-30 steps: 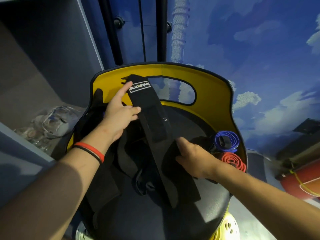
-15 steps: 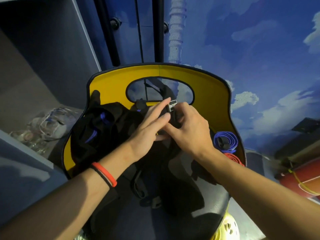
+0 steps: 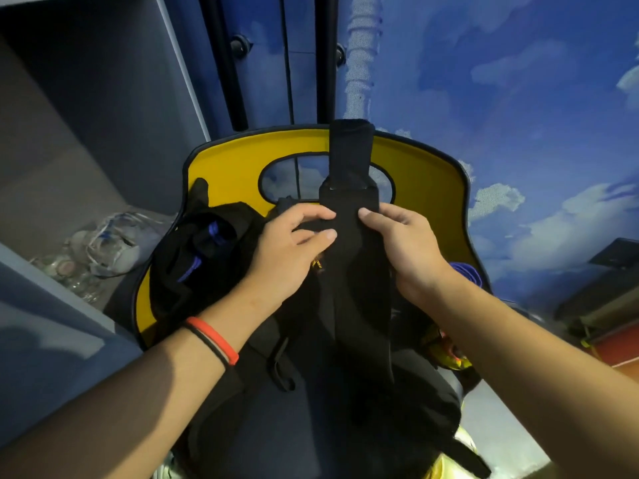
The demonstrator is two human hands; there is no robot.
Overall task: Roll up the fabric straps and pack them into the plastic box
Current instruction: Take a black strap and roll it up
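Both hands — pinch grip on strap

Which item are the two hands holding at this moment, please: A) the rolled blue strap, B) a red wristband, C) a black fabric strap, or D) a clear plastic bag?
C: the left hand and the right hand both pinch the black fabric strap, whose far end reaches up over the yellow chair back.
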